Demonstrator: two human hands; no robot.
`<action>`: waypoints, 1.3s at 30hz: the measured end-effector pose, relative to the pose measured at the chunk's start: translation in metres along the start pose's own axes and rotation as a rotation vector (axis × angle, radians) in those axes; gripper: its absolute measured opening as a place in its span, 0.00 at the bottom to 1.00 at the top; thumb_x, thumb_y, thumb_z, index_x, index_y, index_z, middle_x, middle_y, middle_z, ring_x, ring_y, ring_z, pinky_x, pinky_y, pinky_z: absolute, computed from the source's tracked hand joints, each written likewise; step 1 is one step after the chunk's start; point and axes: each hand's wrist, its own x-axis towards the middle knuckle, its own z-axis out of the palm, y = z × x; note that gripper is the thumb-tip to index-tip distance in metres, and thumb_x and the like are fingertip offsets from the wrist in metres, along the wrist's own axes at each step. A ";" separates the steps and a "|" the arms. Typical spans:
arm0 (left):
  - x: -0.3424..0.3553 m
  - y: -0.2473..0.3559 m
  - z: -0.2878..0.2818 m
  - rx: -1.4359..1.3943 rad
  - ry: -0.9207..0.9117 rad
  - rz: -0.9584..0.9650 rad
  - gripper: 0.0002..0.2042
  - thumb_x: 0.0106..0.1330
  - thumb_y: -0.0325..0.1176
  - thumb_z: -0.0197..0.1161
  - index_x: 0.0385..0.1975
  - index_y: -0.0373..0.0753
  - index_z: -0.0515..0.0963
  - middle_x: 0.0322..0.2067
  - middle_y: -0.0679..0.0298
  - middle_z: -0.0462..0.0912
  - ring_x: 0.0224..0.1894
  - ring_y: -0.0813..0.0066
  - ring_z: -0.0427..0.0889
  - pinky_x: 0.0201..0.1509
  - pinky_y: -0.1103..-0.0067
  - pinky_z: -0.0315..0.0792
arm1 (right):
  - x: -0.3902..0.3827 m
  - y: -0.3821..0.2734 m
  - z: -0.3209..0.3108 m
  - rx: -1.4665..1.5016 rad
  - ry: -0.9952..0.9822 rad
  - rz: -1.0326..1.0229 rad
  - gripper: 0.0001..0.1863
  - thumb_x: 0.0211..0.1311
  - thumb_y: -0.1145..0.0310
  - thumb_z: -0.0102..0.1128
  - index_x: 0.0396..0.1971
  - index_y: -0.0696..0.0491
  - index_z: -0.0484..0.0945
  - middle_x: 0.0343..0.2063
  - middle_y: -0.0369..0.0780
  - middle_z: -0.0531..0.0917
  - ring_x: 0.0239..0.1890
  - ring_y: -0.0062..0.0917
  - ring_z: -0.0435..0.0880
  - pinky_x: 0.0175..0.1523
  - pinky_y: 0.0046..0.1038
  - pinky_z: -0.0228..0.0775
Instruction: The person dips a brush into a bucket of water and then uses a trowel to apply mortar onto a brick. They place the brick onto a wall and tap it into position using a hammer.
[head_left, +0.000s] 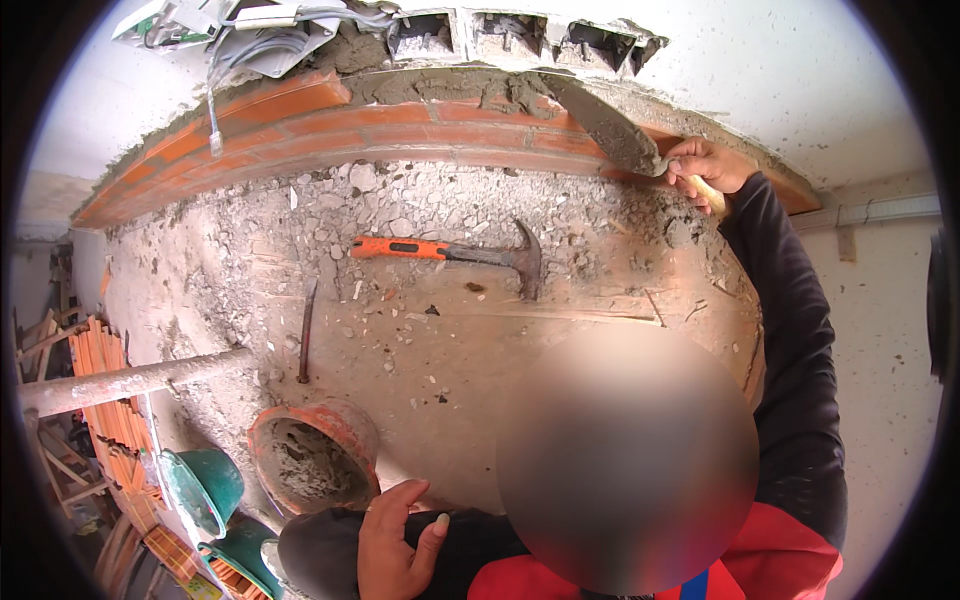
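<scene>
My right hand (705, 172) is closed round the pale handle of a trowel (608, 128) at the upper right. The trowel's mortar-smeared blade points up and left, its tip by the wet mortar (515, 95) on top of a low row of orange bricks (420, 127). My left hand (398, 540) is low in the view, empty, thumb and fingers apart, against dark cloth. Nearest to it stands an orange-red bucket (365, 440) with grey mortar inside. A claw hammer (430, 249) with an orange and black grip lies on the floor between bricks and bucket.
A rusty metal rod (307, 330) lies left of the hammer among rubble (370, 200). A pole (140, 382) juts in from the left. Green buckets (205, 490) and stacked bricks (105, 385) stand lower left. Grey cables (265, 45) hang above the bricks. A blurred round patch hides the lower middle.
</scene>
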 end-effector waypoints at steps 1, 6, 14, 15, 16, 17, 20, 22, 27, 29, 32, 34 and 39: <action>-0.001 -0.004 0.001 0.001 0.004 0.005 0.26 0.56 0.45 0.71 0.51 0.37 0.77 0.48 0.55 0.80 0.50 0.57 0.79 0.54 0.65 0.72 | 0.002 0.007 -0.005 0.062 -0.025 0.006 0.14 0.64 0.59 0.63 0.28 0.55 0.78 0.12 0.34 0.74 0.09 0.16 0.69 0.11 0.19 0.63; 0.004 0.009 -0.003 -0.016 -0.014 0.000 0.20 0.61 0.35 0.66 0.52 0.34 0.76 0.47 0.50 0.81 0.51 0.50 0.79 0.57 0.67 0.71 | 0.011 0.044 -0.014 0.342 -0.176 -0.003 0.15 0.66 0.58 0.60 0.29 0.57 0.78 0.12 0.36 0.72 0.09 0.17 0.69 0.11 0.19 0.62; 0.000 0.008 -0.005 -0.007 -0.014 0.006 0.20 0.61 0.35 0.66 0.51 0.35 0.76 0.47 0.50 0.80 0.51 0.50 0.79 0.58 0.67 0.70 | -0.038 0.075 0.002 0.145 -0.041 0.009 0.13 0.66 0.62 0.61 0.29 0.57 0.79 0.14 0.37 0.76 0.10 0.19 0.71 0.14 0.21 0.65; 0.000 0.007 -0.005 -0.007 -0.015 0.011 0.20 0.61 0.35 0.66 0.52 0.35 0.76 0.48 0.50 0.80 0.52 0.50 0.79 0.58 0.67 0.70 | -0.047 0.070 0.009 0.061 0.003 -0.021 0.13 0.66 0.62 0.61 0.29 0.57 0.79 0.14 0.37 0.76 0.11 0.18 0.72 0.15 0.21 0.65; 0.000 0.007 -0.004 -0.012 -0.020 0.019 0.20 0.61 0.35 0.66 0.52 0.35 0.76 0.48 0.50 0.80 0.52 0.50 0.78 0.58 0.67 0.70 | -0.056 0.056 0.024 -0.046 0.050 -0.079 0.14 0.67 0.62 0.61 0.27 0.56 0.78 0.13 0.34 0.74 0.12 0.16 0.71 0.18 0.19 0.65; 0.000 0.006 -0.003 -0.006 -0.025 0.032 0.20 0.61 0.36 0.66 0.52 0.35 0.76 0.48 0.50 0.80 0.51 0.50 0.78 0.57 0.67 0.70 | -0.061 0.048 0.039 -0.150 0.174 -0.094 0.15 0.68 0.61 0.60 0.26 0.56 0.77 0.13 0.33 0.72 0.13 0.15 0.70 0.19 0.20 0.65; -0.001 0.004 -0.003 -0.002 -0.038 0.057 0.21 0.61 0.37 0.66 0.52 0.35 0.75 0.49 0.50 0.80 0.51 0.51 0.79 0.57 0.67 0.70 | -0.068 0.023 0.083 -0.570 0.482 -0.121 0.18 0.71 0.59 0.55 0.26 0.59 0.75 0.12 0.31 0.67 0.14 0.13 0.66 0.21 0.22 0.61; -0.003 0.005 -0.004 -0.028 -0.046 0.069 0.21 0.61 0.37 0.67 0.52 0.35 0.75 0.49 0.51 0.80 0.51 0.51 0.79 0.57 0.67 0.70 | -0.069 0.002 0.094 -0.647 0.522 -0.147 0.19 0.72 0.59 0.54 0.28 0.60 0.75 0.12 0.33 0.66 0.14 0.14 0.66 0.20 0.25 0.61; -0.009 0.006 -0.010 -0.061 -0.049 0.100 0.21 0.63 0.38 0.65 0.53 0.35 0.75 0.51 0.49 0.78 0.53 0.49 0.76 0.59 0.66 0.68 | -0.065 -0.037 0.101 -0.802 0.529 -0.189 0.18 0.71 0.60 0.53 0.32 0.64 0.75 0.14 0.42 0.70 0.16 0.27 0.71 0.26 0.32 0.65; -0.011 0.007 -0.014 -0.062 -0.049 0.124 0.21 0.64 0.37 0.64 0.55 0.35 0.74 0.51 0.48 0.78 0.54 0.48 0.75 0.61 0.65 0.67 | -0.059 -0.046 0.102 -1.028 0.531 -0.376 0.19 0.70 0.60 0.53 0.32 0.65 0.76 0.16 0.48 0.74 0.19 0.38 0.76 0.30 0.37 0.68; -0.014 0.007 -0.016 -0.090 -0.062 0.139 0.22 0.61 0.35 0.65 0.56 0.36 0.73 0.52 0.48 0.77 0.55 0.47 0.74 0.61 0.64 0.66 | -0.049 -0.062 0.115 -1.239 0.590 -0.167 0.19 0.68 0.60 0.53 0.32 0.64 0.77 0.22 0.53 0.79 0.27 0.50 0.78 0.36 0.42 0.70; -0.016 0.006 -0.018 -0.116 -0.077 0.138 0.23 0.61 0.34 0.65 0.56 0.36 0.73 0.52 0.48 0.77 0.55 0.47 0.74 0.61 0.64 0.66 | -0.041 -0.062 0.108 -1.281 0.599 -0.148 0.19 0.67 0.59 0.54 0.30 0.63 0.78 0.23 0.54 0.79 0.28 0.52 0.79 0.37 0.43 0.70; -0.024 0.005 -0.022 -0.117 -0.054 0.173 0.23 0.60 0.33 0.66 0.56 0.36 0.73 0.52 0.48 0.77 0.55 0.48 0.74 0.61 0.64 0.66 | -0.063 -0.041 0.113 -1.200 0.729 -0.204 0.15 0.64 0.62 0.57 0.34 0.61 0.79 0.22 0.54 0.79 0.29 0.50 0.80 0.35 0.43 0.70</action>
